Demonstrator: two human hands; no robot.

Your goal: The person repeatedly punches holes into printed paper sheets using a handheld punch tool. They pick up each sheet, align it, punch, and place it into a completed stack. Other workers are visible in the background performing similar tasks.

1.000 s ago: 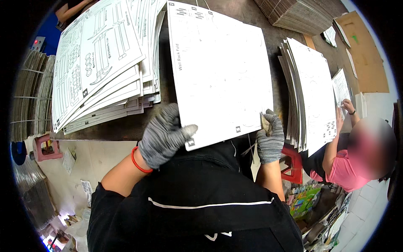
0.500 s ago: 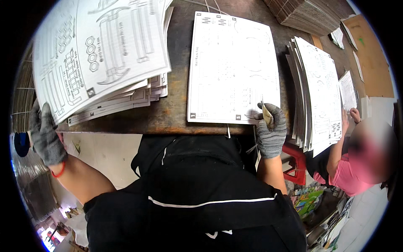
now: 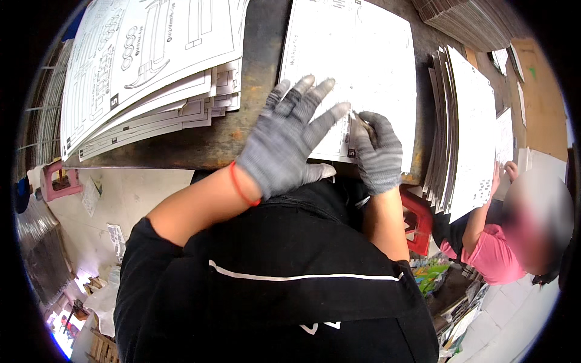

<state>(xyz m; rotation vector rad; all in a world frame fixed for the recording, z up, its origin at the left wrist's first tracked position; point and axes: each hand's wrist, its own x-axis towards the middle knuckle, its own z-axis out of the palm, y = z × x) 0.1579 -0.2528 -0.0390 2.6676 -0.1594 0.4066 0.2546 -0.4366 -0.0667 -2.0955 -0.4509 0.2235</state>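
Scuffed dark counter (image 3: 257, 85) in a cluttered workroom, head cam view. One white printed sheet (image 3: 378, 57) lies mid-counter, right under both gloved hands. Left hand (image 3: 279, 142) is over its lower left part, fingers fanned wide, thumb poking past the near edge; too blurry to tell how firmly it touches. Right hand (image 3: 378, 154) has its fingers curled around a small thing (image 3: 367, 129), mostly hidden, can't tell what. Two paper stacks flank the sheet: left stack (image 3: 151, 60), right stack (image 3: 472, 115). Two stools on the floor, one pink stool (image 3: 60, 192), one red stool (image 3: 419, 209).
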